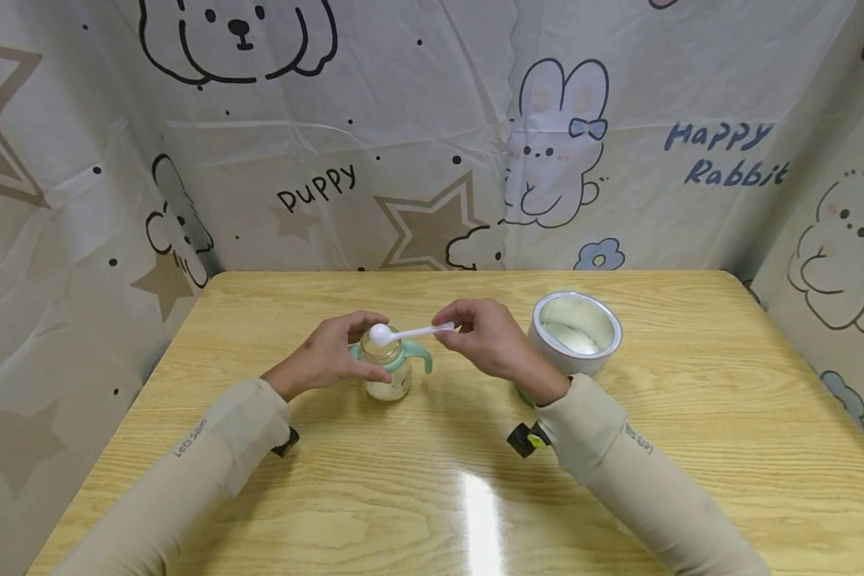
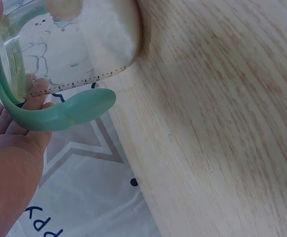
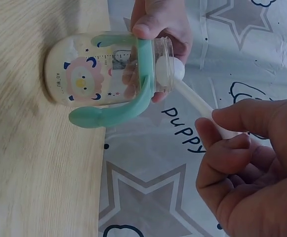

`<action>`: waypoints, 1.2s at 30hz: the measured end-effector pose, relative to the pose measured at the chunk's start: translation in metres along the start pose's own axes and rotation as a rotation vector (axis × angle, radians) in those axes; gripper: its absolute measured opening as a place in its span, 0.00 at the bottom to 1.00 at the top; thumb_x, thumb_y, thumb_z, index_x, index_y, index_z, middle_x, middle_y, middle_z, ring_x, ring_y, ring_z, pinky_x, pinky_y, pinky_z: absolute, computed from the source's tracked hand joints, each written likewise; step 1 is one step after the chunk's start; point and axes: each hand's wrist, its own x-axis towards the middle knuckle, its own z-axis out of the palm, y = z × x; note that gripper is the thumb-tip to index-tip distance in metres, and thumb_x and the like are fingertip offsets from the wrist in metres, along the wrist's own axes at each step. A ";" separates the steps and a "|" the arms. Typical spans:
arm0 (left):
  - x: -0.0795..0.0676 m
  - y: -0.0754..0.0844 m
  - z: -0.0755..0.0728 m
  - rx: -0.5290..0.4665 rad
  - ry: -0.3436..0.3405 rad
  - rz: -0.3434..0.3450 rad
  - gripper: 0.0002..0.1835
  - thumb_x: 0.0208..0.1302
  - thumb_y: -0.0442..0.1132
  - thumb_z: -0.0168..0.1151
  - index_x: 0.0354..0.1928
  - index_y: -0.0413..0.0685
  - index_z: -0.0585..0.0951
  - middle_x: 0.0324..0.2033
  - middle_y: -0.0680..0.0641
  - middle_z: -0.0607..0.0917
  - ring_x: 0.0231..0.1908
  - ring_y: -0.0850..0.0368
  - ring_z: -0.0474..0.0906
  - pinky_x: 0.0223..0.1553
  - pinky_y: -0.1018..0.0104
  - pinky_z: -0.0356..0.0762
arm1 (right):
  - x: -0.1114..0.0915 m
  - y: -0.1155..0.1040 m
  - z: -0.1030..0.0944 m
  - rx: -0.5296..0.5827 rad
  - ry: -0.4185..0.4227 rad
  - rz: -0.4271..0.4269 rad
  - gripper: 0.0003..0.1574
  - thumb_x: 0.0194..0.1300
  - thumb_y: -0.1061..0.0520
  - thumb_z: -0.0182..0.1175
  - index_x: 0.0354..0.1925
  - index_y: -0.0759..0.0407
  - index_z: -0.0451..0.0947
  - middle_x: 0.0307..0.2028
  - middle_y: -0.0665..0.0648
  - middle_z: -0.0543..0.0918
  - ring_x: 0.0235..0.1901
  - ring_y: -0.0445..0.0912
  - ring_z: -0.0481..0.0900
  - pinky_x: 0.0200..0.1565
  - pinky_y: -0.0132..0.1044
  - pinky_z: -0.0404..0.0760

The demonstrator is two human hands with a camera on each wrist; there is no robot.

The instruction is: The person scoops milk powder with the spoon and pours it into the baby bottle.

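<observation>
A clear baby bottle (image 1: pixel 389 388) with a green two-handled collar (image 3: pixel 145 64) stands upright and uncapped on the table. Pale powder or milk sits in its lower part. My left hand (image 1: pixel 334 350) holds it around the neck, thumb in front and fingers behind. Between thumb and fingertips, my right hand (image 1: pixel 493 336) pinches the handle of a white measuring spoon (image 1: pixel 421 330). The spoon's bowl lies at the bottle's mouth, tipped partly into the opening in the right wrist view. The left wrist view shows the bottle's side and one green handle (image 2: pixel 84 106).
An open milk powder can (image 1: pixel 612 352) with whitish powder inside stands right of the bottle, partly behind my right wrist. The wooden table (image 1: pixel 374 496) meets a printed cloth backdrop (image 1: pixel 418 120) at its far edge and sides.
</observation>
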 end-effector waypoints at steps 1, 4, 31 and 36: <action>0.000 0.000 0.000 0.000 0.000 -0.002 0.44 0.46 0.41 0.83 0.66 0.39 0.72 0.59 0.42 0.79 0.64 0.41 0.72 0.63 0.46 0.72 | 0.000 0.000 0.000 0.001 -0.002 -0.004 0.09 0.66 0.61 0.65 0.44 0.64 0.86 0.28 0.53 0.82 0.24 0.41 0.71 0.25 0.33 0.71; 0.000 -0.001 0.001 0.001 -0.003 -0.005 0.45 0.46 0.42 0.83 0.67 0.38 0.72 0.60 0.42 0.79 0.64 0.40 0.71 0.63 0.46 0.71 | 0.000 0.001 0.000 -0.003 -0.005 -0.004 0.09 0.66 0.61 0.65 0.44 0.63 0.86 0.28 0.53 0.82 0.24 0.40 0.71 0.25 0.33 0.71; 0.007 0.009 -0.007 0.088 -0.042 0.079 0.48 0.43 0.42 0.84 0.67 0.38 0.71 0.61 0.41 0.78 0.65 0.42 0.71 0.66 0.47 0.68 | -0.006 -0.002 -0.017 0.043 -0.002 0.054 0.11 0.68 0.57 0.65 0.46 0.60 0.86 0.30 0.54 0.82 0.28 0.44 0.73 0.29 0.35 0.74; 0.009 0.012 -0.010 0.057 -0.047 0.095 0.49 0.44 0.42 0.84 0.68 0.38 0.70 0.62 0.41 0.77 0.65 0.44 0.71 0.67 0.48 0.68 | -0.009 -0.005 -0.029 0.057 0.007 0.083 0.12 0.69 0.55 0.65 0.46 0.60 0.86 0.30 0.54 0.81 0.28 0.45 0.73 0.29 0.35 0.74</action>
